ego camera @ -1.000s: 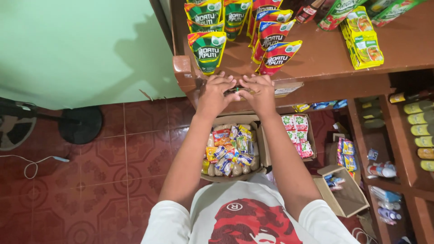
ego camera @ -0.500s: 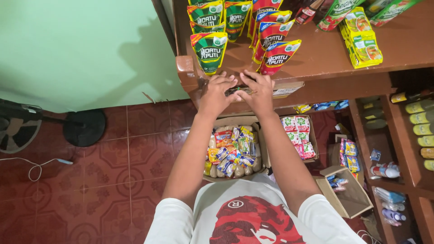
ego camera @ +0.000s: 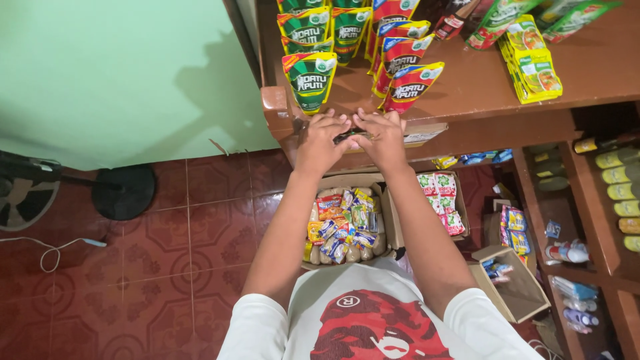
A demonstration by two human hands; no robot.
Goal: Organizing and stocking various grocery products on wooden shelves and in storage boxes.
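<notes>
Little has moved since the earlier frames: above an open cardboard box (ego camera: 347, 223) of snack packets on the floor, left hand (ego camera: 320, 139) and right hand (ego camera: 382, 137) stay pressed together at the wooden worktop (ego camera: 467, 87) edge, fingers curled on a small dark item (ego camera: 348, 138). Steady two-handed pressure looks wisest. Beyond stand green pouches (ego camera: 310, 79); the item is mostly hidden, its kind unclear.

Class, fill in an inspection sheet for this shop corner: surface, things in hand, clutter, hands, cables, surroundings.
Surface: brown wooden counter, pouches standing on it.
Things in hand: small dark item at the counter edge, kind unclear.
Clutter: green pouches, red pouches, yellow packets.
Hands: left hand and right hand both on the dark item.
Cables: white cable on the floor.
Surroundings: sweets box, fan base, green wall.
</notes>
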